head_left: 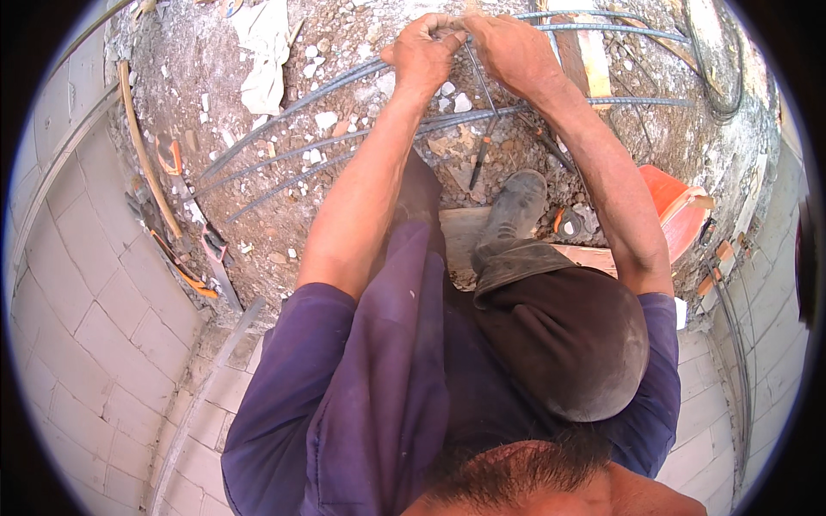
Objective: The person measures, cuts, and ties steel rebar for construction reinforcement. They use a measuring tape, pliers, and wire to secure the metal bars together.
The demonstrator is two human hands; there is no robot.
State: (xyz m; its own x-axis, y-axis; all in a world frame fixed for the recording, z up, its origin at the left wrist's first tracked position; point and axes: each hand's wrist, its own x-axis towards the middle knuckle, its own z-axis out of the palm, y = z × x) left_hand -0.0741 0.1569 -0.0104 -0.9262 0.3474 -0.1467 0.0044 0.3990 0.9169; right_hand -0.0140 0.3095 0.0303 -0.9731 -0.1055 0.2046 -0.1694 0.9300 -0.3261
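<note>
- Head view: both bare hands meet at the top centre of the frame, over ribbed steel bars (pixel 618 28) that run from the left of the frame toward the upper right.
- I see the left hand (pixel 423 53) with fingers curled inward; I cannot tell whether it grips a bar.
- Facing it, the right hand (pixel 516 53) has bent fingers too; its grip is hidden from me.
- Below them, a slim black-handled tool (pixel 476 165) lies at upper centre, near a boot (pixel 521 205).
- White crumpled sheet (pixel 263 60) at upper left; red-orange container (pixel 669 211) at right; wire loops (pixel 730 110) at upper right.
</note>
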